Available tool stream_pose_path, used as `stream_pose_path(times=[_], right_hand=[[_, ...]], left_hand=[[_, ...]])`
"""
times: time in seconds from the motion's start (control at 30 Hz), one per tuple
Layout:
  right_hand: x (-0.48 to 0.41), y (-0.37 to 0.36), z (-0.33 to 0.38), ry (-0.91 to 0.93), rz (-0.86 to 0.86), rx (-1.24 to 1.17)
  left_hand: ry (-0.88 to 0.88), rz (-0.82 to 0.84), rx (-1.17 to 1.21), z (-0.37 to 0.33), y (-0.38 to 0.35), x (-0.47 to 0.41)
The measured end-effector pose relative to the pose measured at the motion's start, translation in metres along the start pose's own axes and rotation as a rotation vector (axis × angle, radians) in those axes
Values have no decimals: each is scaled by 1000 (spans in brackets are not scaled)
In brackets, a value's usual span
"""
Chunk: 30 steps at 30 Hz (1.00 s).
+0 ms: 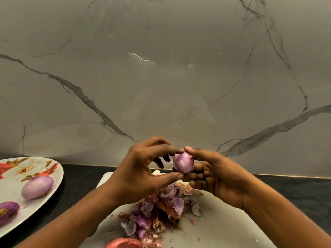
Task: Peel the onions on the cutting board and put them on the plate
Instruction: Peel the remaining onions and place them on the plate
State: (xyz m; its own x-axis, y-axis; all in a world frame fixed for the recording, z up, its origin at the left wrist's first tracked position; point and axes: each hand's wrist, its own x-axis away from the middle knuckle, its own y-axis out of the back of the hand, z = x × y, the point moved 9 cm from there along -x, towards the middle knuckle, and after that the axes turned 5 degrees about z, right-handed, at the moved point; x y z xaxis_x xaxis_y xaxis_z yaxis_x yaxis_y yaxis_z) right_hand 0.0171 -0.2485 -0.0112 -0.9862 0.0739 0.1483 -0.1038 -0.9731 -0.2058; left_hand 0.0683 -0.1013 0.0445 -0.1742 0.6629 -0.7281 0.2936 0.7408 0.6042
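Observation:
A small, pale purple peeled onion is held up above the white cutting board. My right hand cups it from the right, thumb on top and fingers curled beneath. My left hand pinches it from the left with index finger at its top and thumb at its bottom. On the flowered plate at the left lie a light purple peeled onion and a darker purple one. An unpeeled reddish onion shows at the board's near edge.
A heap of purple and brown onion skins covers the middle of the board. The board and plate sit on a dark countertop. A grey marble wall rises close behind.

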Motion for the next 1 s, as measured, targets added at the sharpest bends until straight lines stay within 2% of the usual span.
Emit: stream_pose_path(times=[0.3,0.73,1.0], right_hand=[[-1,4,-1,-7,-5,-121],[0,14,12,30,37,-302],[2,1,2,-53,65,-146]], left_hand=[[-95,-4,-79,-13,1,-1],[19,-119,35,1,23,-1],[80,25,112,8,1,3]])
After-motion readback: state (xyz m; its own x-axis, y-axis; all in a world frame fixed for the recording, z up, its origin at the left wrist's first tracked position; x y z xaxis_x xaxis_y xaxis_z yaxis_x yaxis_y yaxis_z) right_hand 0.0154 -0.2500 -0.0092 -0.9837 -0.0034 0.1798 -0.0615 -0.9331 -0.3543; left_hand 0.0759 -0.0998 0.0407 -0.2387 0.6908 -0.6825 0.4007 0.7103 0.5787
